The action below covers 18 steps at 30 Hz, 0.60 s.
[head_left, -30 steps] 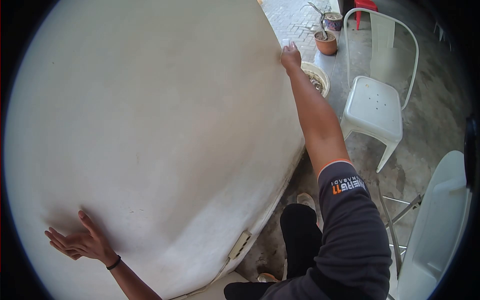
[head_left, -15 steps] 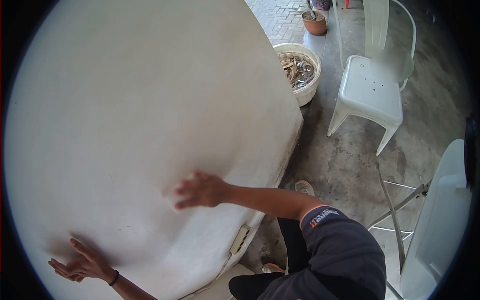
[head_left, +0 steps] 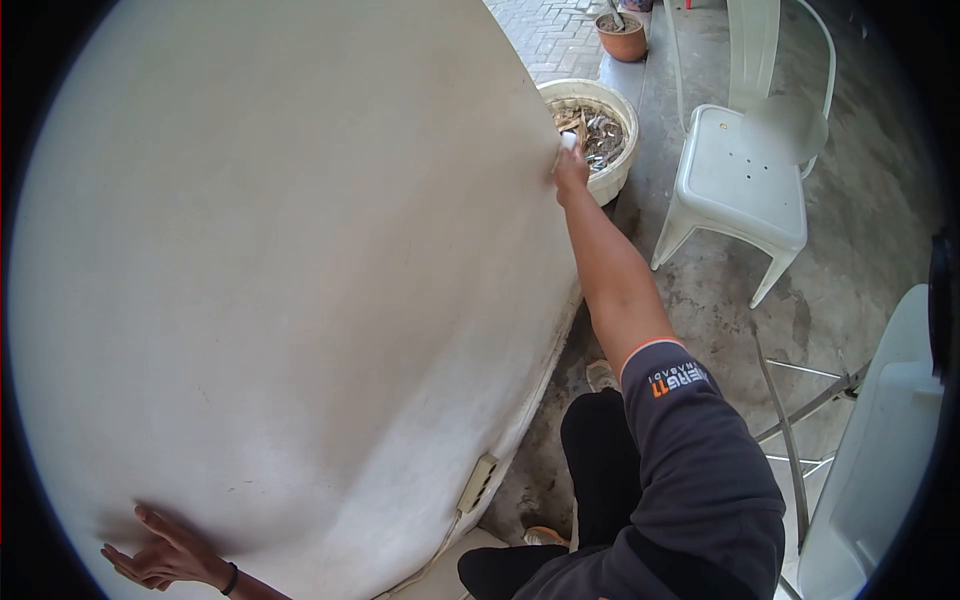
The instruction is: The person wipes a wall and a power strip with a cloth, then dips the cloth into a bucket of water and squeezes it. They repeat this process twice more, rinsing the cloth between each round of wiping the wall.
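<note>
A white wall (head_left: 330,260) fills the left and middle of the view. Low at the left, my left hand (head_left: 165,552) is against or very near the wall, fingers spread, with a dark band at the wrist. My right hand (head_left: 571,175) reaches out to the wall's far edge, its fingers closed and slightly blurred. A small white object (head_left: 568,140) pokes out of its grip; its kind cannot be made out. Just behind that hand, in view, is a white plant tub (head_left: 622,165) with dry leaves and litter in it.
Beyond the tub stands a terracotta pot (head_left: 622,40) on a ledge. A white chair (head_left: 745,190) is at the upper right, and a white folding table (head_left: 880,440) leans at the right edge. A socket strip (head_left: 478,483) is fixed low on the wall.
My right hand has swept away from the wall's middle, up and to the right, to its far edge by the tub. My left hand has stayed almost where it was.
</note>
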Tool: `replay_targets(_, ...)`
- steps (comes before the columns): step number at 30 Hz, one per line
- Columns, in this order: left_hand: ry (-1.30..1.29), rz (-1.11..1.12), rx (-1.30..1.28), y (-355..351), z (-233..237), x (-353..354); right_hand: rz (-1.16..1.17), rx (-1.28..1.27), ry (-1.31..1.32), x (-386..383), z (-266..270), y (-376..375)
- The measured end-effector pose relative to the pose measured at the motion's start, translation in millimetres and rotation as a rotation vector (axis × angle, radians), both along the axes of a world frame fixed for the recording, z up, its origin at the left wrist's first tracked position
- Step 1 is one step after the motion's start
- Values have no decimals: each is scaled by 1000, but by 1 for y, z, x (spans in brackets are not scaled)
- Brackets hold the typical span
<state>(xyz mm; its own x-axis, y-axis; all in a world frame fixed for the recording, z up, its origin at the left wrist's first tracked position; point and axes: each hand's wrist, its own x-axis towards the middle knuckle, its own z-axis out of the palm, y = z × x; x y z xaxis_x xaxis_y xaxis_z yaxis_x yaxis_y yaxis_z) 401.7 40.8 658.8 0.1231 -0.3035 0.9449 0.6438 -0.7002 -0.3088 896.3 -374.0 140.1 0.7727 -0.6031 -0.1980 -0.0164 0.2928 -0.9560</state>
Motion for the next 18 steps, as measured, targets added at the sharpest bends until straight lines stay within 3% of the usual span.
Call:
replay_targets(1,9,-7,12,0,0,1,49,161,76,-7,-4,-1)
replay_targets(4,15,-5,19,2,2,0,-150,631,-95,-53,-23,23)
replay_targets(5,16,1,8,3,1,-1,-134,678,-49,-86,-19,36)
replay_targets(9,72,10,65,18,8,-5,46,1071,191,-248,-28,126)
replay_targets(10,47,-145,102,27,8,-1,166,1156,189,-293,-31,151)
replay_targets(14,122,-142,126,50,14,8,582,1214,390,-453,7,204)
replay_targets(18,225,-226,51,71,12,4,1012,989,515,-548,26,192)
